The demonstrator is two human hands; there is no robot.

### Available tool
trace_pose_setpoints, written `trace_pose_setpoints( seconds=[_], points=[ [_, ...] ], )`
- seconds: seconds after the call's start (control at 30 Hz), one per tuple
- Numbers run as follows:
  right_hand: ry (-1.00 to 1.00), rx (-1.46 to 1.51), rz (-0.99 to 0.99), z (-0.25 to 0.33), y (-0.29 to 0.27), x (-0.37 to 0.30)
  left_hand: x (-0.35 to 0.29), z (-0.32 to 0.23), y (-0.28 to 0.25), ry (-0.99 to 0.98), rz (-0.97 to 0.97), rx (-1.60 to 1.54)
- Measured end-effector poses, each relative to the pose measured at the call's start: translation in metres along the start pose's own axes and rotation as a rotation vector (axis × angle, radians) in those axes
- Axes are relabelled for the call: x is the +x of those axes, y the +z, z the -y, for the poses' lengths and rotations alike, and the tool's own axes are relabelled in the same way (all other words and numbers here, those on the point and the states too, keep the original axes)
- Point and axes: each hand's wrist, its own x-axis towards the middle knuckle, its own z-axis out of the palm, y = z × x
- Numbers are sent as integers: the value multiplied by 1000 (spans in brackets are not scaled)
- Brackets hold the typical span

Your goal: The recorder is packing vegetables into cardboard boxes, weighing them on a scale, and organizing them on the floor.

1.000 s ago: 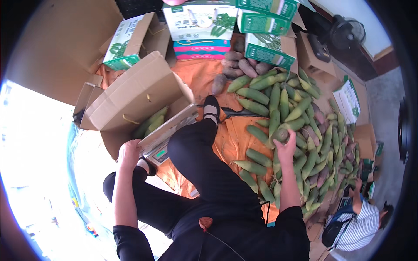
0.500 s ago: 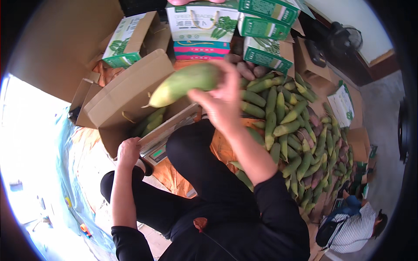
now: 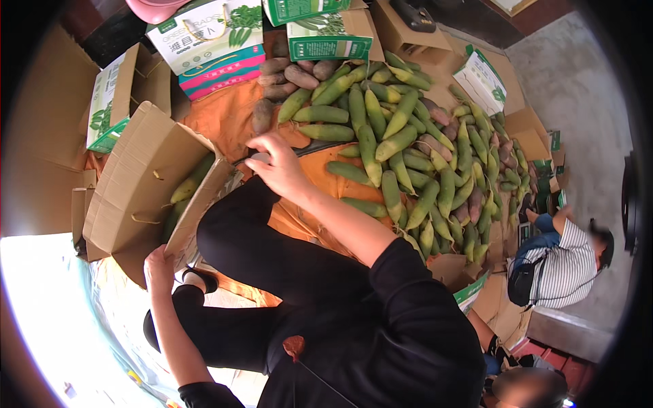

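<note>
My left hand [image 3: 160, 270] grips the lower edge of an open brown cardboard box [image 3: 126, 180] at the left. Inside it lie green radishes [image 3: 192, 182], partly hidden by the box's near flap. My right hand [image 3: 277, 166] is above my knee, to the right of the box, with thumb and fingers apart and nothing held. Right of that hand spreads a large pile of green radishes [image 3: 401, 136] on orange sheeting [image 3: 316, 168]. Reddish-brown roots [image 3: 299, 76] lie at the pile's far edge.
Printed cartons [image 3: 211, 37] are stacked at the back, with an open box [image 3: 112, 102] at the far left. Another green-and-white carton [image 3: 330, 41] stands behind the pile. A person in a striped shirt [image 3: 564, 265] crouches at the right; another person [image 3: 527, 387] is at the lower right.
The green radish has left my right hand, which is lower and open. My left hand still grips the box. The view has swung to the right, bringing another person into view.
</note>
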Motion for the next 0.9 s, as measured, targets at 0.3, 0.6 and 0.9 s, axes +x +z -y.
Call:
trace_pose_setpoints(
  seconds=[0.3,0.6,0.9],
  points=[
    [682,-727,701,-171,-119,-188,5,4,5,95,-31,-37],
    [509,-1017,726,-172,-114,-215,1,-2,2,-34,-20,5],
    [368,-1079,1140,-191,-83,-225,-5,-16,-1,-86,2,44]
  ],
)
